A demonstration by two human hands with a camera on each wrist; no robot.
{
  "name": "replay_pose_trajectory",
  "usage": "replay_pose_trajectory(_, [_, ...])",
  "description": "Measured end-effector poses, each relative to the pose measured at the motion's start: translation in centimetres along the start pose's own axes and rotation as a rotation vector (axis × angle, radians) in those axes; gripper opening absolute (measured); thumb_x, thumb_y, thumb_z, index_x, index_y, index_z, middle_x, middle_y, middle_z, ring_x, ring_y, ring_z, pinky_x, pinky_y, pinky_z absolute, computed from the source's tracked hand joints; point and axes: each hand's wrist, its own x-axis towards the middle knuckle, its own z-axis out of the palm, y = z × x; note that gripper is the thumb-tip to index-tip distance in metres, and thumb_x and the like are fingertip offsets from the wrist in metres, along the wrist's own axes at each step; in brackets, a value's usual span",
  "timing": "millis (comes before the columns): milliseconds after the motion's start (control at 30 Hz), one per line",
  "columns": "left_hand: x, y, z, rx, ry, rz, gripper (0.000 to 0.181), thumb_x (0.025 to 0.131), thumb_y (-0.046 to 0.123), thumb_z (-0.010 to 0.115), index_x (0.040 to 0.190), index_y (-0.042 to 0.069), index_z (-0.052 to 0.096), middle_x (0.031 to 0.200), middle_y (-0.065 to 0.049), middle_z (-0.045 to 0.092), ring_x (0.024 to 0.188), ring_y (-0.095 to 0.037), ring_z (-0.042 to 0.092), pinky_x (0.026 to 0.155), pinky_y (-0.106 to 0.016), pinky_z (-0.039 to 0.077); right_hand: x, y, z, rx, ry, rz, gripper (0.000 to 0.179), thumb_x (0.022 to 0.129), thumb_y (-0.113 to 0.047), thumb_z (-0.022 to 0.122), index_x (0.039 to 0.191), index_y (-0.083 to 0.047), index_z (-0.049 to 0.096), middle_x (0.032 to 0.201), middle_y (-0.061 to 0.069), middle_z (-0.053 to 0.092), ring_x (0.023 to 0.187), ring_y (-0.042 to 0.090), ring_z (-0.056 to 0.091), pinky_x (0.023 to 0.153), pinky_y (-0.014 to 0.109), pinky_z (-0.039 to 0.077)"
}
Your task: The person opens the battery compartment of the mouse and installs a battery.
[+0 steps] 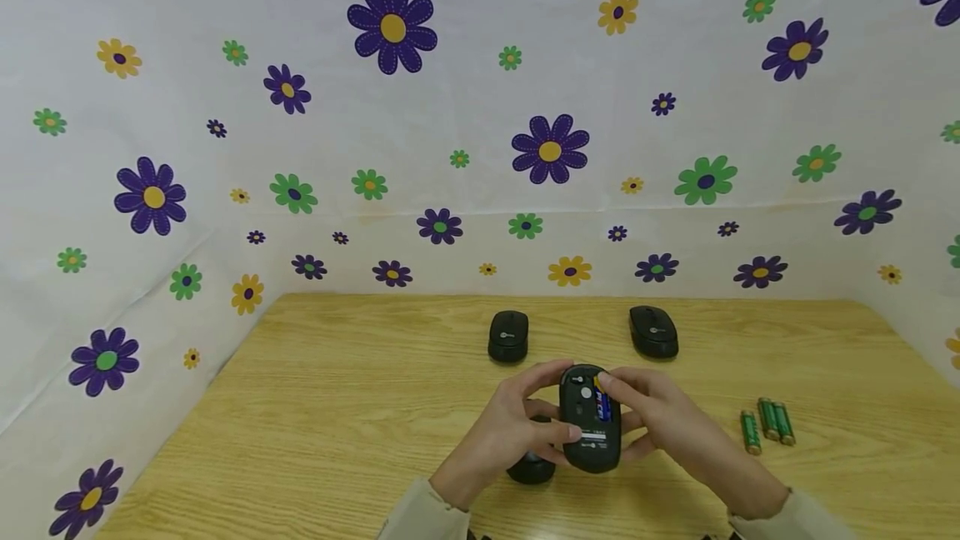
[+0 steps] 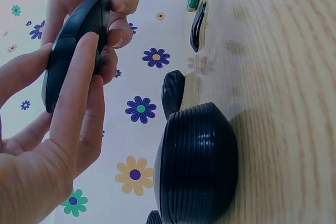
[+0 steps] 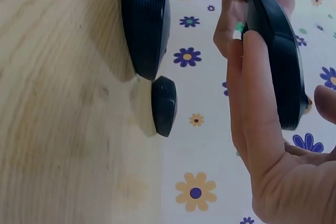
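The left hand (image 1: 528, 423) and right hand (image 1: 667, 415) hold a black mouse (image 1: 587, 417) between thumbs and fingers (image 2: 79, 77), underside showing. Left of it sits another mouse (image 1: 531, 471); beyond it, two more mice (image 1: 508, 337); right of it, three green batteries (image 1: 768, 419); within it, a blue battery (image 1: 602, 406) partly under the right thumb.

Backdrop: we see white sheeting (image 1: 465, 98) behind the wooden table (image 1: 337, 407), continuing along its left and right sides.
Flowers (image 1: 550, 151): we find purple, yellow and green ones scattered in mixed sizes.
Crease (image 1: 585, 212): we trace it horizontally, low across the back.
Tabletop: we look down on yellowish-brown grain.
Light: we notice pale glare at the near edge.
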Motion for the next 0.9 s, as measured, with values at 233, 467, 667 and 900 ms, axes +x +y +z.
replay_pose_trajectory(233, [-0.02, 0.23, 0.04, 0.024, 0.017, -0.006, 0.068, 0.085, -0.012, 0.071, 0.146, 0.012, 0.054, 0.141, -0.009, 0.053, 0.096, -0.024, 0.069, 0.061, -0.037, 0.063, -0.01, 0.06, 0.77, -0.016, 0.037, 0.005, 0.060, 0.110, -0.031, 0.047, 0.142, 0.019, 0.037, 0.113, 0.015, 0.064, 0.087, 0.026, 0.069, 0.061, 0.039, 0.063])
replay_pose_trajectory(467, [-0.09, 0.30, 0.14, 0.036, 0.016, -0.010, 0.068, 0.085, -0.012, 0.071, 0.147, 0.012, 0.054, 0.142, -0.009, 0.052, 0.097, -0.024, 0.070, 0.062, -0.038, 0.064, -0.15, 0.23, 0.97, -0.016, 0.045, -0.017, 0.054, 0.110, -0.028, 0.047, 0.138, 0.017, 0.043, 0.108, 0.013, 0.064, 0.085, 0.025, 0.068, 0.059, 0.037, 0.063])
replay_pose_trajectory(667, [-0.06, 0.22, 0.13, 0.041, -0.005, 0.001, 0.070, 0.085, -0.013, 0.071, 0.149, 0.009, 0.051, 0.144, -0.010, 0.051, 0.098, -0.023, 0.070, 0.063, -0.039, 0.064, -0.15, 0.54, 0.93, -0.003, 0.040, -0.037, 0.048, 0.109, -0.025, 0.048, 0.134, 0.016, 0.045, 0.107, 0.013, 0.062, 0.087, 0.025, 0.067, 0.061, 0.041, 0.063])
replay_pose_trajectory(900, [0.03, 0.14, 0.22, 0.056, -0.009, -0.003, 0.069, 0.085, -0.012, 0.070, 0.147, 0.012, 0.053, 0.142, -0.010, 0.052, 0.099, -0.025, 0.070, 0.063, -0.038, 0.064, -0.24, 0.73, 0.89, -0.020, 0.051, -0.048, 0.046, 0.109, -0.022, 0.047, 0.135, 0.016, 0.044, 0.105, 0.013, 0.062, 0.086, 0.026, 0.067, 0.061, 0.042, 0.063])
